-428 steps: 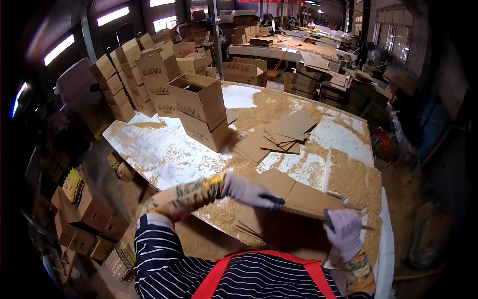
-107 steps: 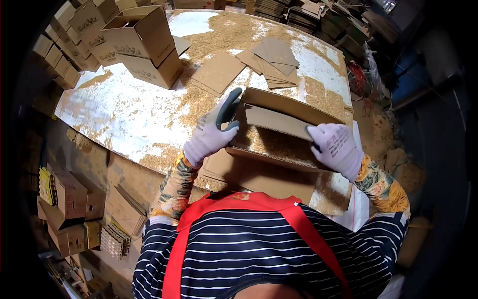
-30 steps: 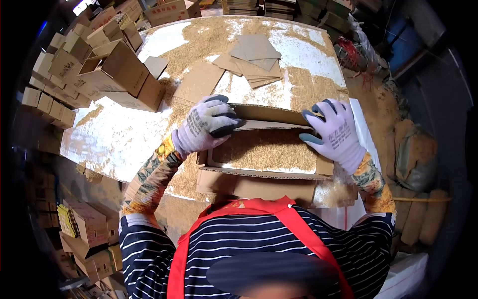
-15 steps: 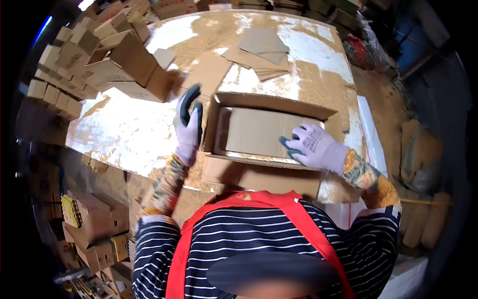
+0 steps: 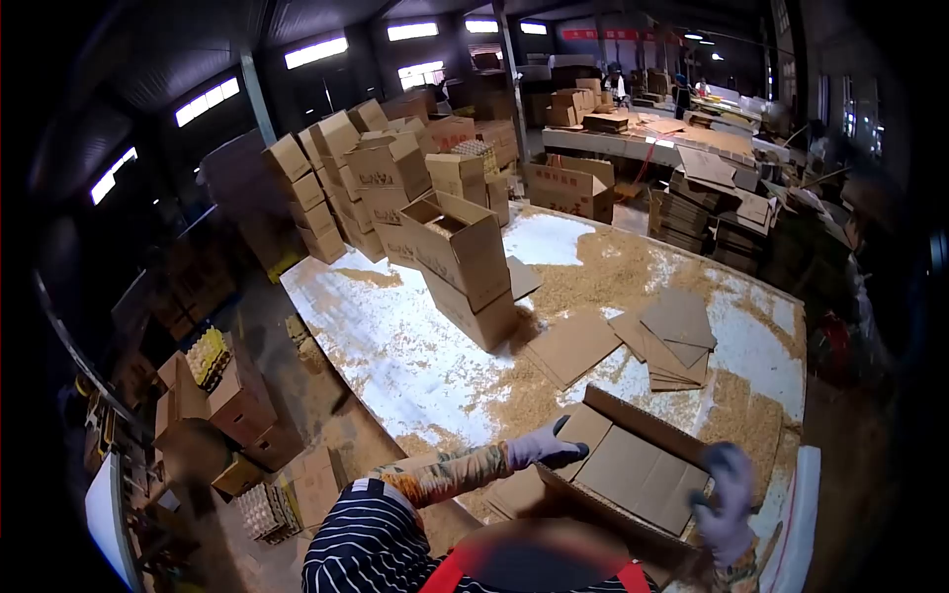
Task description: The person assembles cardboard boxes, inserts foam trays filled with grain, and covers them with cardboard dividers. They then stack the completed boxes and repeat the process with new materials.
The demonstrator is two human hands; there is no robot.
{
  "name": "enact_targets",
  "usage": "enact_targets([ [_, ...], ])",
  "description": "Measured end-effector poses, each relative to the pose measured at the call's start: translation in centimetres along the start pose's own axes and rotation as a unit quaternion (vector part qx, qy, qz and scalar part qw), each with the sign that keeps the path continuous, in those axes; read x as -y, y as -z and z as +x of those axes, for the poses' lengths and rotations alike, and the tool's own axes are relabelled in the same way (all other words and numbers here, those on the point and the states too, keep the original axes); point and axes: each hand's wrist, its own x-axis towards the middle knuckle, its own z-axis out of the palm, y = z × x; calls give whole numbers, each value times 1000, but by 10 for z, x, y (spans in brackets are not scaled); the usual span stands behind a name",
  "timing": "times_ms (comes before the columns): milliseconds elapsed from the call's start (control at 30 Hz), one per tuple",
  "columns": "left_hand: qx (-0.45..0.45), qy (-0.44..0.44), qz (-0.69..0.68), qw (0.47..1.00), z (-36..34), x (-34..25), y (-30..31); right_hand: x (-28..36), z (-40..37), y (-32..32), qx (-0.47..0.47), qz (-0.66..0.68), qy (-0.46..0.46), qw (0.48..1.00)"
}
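An open cardboard box [image 5: 677, 427] stands at the near side of the table, with a flat cardboard sheet [image 5: 643, 476] lying inside it. My left hand [image 5: 547, 445], in a light glove with dark fingertips, is at the box's left end. Its thumb and fingers are apart, fingertips right at the rim. At the right end, my right hand [image 5: 729, 502] is raised by the box edge in a matching glove. It is slightly blurred, fingers curved and spread from the thumb, with nothing between them.
Cardboard sheets [image 5: 677, 326] lie beyond the box on the sawdust-strewn table [image 5: 395, 346]. Tall stacked cartons [image 5: 460, 252] stand at the table's left. Egg trays [image 5: 267, 512] and boxes [image 5: 242, 400] sit on the left floor. Distant people work near another table [image 5: 633, 141].
The view has tilted up and turned, now showing the hall. My left hand has come to the box's left rim; my right hand has lifted from the inner sheet to the right end.
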Motion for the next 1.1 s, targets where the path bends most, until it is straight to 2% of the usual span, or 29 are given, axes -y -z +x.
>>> enact_targets([
  [33,-7,-10,-7,1000,-6,-4,-3,-4,-14,10,-1,1,2,1000],
  [67,-7,-9,-8,1000,-9,-7,-5,-10,-28,18,-116,103,-59,986],
  [100,-15,14,-4,1000,-11,-11,-6,-16,-42,21,-228,203,-119,945],
  [133,-22,38,0,999,-12,-14,-6,-24,-61,14,-228,202,-121,945],
  [200,-19,34,1,999,1,-9,1,-50,-101,-4,-37,99,-81,991],
  [233,-16,35,3,999,4,-10,-2,-60,-109,-9,62,46,-64,995],
  [267,-23,10,-14,1000,7,-12,-4,-71,-114,-17,86,8,-85,993],
  [300,-45,29,5,999,5,-15,-7,-76,-101,-28,32,20,70,997],
  [333,-24,22,-6,999,18,-1,1,-42,-64,-24,222,-97,0,970],
  [367,-6,18,-19,1000,28,17,8,-48,-64,-32,190,-78,2,979],
  [433,0,39,21,999,26,13,14,-67,-66,-39,191,-77,13,979],
  [467,-50,-52,-14,997,19,13,3,-65,-70,-39,195,-78,10,978],
  [533,27,-47,-255,965,26,43,17,-56,-75,-44,76,-101,-69,990],
  [567,-50,-93,-178,978,47,84,21,-53,-75,-47,80,-105,-67,989],
  [633,-226,-139,4,964,89,167,29,-49,-76,-56,23,46,-180,982],
  [700,-186,-197,-54,961,135,219,43,-60,-80,-62,41,14,-162,986],
  [733,-214,-42,-9,976,110,147,21,-69,-81,-63,35,29,-180,983],
  [767,-188,-82,-12,979,120,157,19,-82,-85,-62,32,42,-200,978],
  [800,-160,-121,-18,980,131,169,19,-127,-102,-70,18,57,-189,980],
  [833,-154,-221,26,963,105,139,13,-98,-79,-59,11,175,-222,959],
  [867,-151,-318,66,934,77,104,7,-109,-82,-62,6,209,-223,952],
  [900,-94,-253,10,963,51,52,17,-104,-71,-65,2,223,-220,949],
  [933,-65,-186,-36,980,61,40,43,-99,-60,-68,-1,238,-218,947],
  [1000,-9,-52,-132,990,72,11,108,-38,-5,-79,-75,191,-175,963],
  [1033,-46,-125,-144,981,37,-40,128,-43,10,-95,-82,225,-118,964],
  [1067,-39,-137,-103,985,31,-72,171,-43,25,-111,-102,339,-157,922],
  [1100,-33,-149,-62,986,24,-103,214,-32,36,-125,-103,336,-158,923],
])
